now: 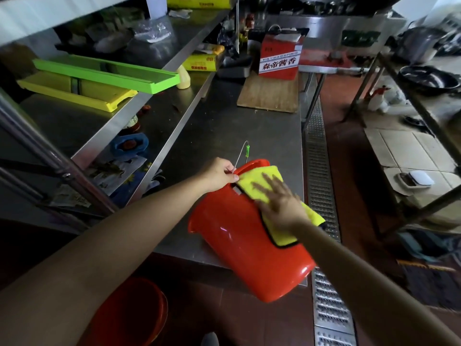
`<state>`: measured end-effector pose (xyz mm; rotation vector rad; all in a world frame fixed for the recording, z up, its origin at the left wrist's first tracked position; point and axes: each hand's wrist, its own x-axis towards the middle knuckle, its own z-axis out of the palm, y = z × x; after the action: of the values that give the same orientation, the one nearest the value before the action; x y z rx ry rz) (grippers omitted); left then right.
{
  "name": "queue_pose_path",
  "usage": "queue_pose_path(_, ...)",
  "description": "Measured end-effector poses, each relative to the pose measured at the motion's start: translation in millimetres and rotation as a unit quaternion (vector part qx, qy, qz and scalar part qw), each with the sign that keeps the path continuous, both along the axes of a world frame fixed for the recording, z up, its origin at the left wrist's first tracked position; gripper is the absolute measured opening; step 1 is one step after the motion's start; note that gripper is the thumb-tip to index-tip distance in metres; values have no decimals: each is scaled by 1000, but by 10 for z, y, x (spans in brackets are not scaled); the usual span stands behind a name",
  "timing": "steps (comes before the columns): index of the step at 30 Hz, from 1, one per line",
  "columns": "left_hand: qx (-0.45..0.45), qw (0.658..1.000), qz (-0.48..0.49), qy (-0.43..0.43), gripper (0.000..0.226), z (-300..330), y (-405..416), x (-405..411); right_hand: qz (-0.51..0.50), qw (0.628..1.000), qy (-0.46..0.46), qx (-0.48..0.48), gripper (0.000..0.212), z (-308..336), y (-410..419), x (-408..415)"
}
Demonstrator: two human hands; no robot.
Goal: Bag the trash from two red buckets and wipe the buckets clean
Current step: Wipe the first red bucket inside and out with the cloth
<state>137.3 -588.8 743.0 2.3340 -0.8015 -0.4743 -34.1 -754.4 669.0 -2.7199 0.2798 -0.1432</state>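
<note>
Red bucket (247, 245) lies tipped on table (224, 131) edge, outer wall up for wiping. Left hand (219, 174) grips rim to steady it. Right hand (279, 203), fingers flat, presses yellow cloth (277, 236) against wall. Second bucket (134, 313) waits on floor below.
</note>
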Motion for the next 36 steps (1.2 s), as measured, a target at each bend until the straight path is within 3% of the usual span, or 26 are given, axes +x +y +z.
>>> queue_pose_path(2,8,1000,3,0,17,-4,-19,-23,-71,986,12,152,50,70,-251,87)
queue_pose_path(4,8,1000,6,-1,17,-2,-46,-25,-109,982,15,151,51,64,-188,83)
queue_pose_path(6,8,1000,10,-9,19,-11,-71,-8,-116,993,-1,-8,53,-90,116,-46)
queue_pose_path(8,5,1000,14,-23,20,-31,-91,3,-31,986,-37,-158,56,-289,572,-287)
queue_pose_path(10,2,1000,10,-23,20,-47,-101,3,93,964,-41,-247,61,-475,930,-505)
queue_pose_path(12,1,1000,0,-20,19,-62,-95,4,150,950,-41,-272,59,-509,951,-579)
queue_pose_path(15,-9,1000,-4,-16,18,-60,-70,17,98,978,-57,-172,52,-277,516,-487)
queue_pose_path(17,2,1000,-4,-20,18,-64,-64,8,9,999,-26,-31,51,-123,113,-406)
queue_pose_path(19,18,1000,2,-22,18,-81,-56,-5,-98,983,5,153,50,-29,-238,-361)
queue_pose_path(21,20,999,8,-26,17,-108,-30,-2,-165,954,27,248,49,-9,-346,-333)
queue_pose_path(23,18,999,8,-25,17,-134,7,15,-175,968,33,177,51,-22,-203,-343)
queue_pose_path(26,8,1000,9,-22,18,-159,49,37,-103,992,-20,-75,54,-213,401,-507)
queue_pose_path(30,2,1000,7,-31,19,-164,51,23,112,947,-46,-298,58,-560,1135,-828)
queue_pose_path(33,5,999,11,-32,17,-172,72,22,153,947,-61,-275,59,-522,965,-809)
queue_pose_path(36,4,999,13,-32,20,-178,66,11,31,990,-46,-131,55,-301,436,-722)
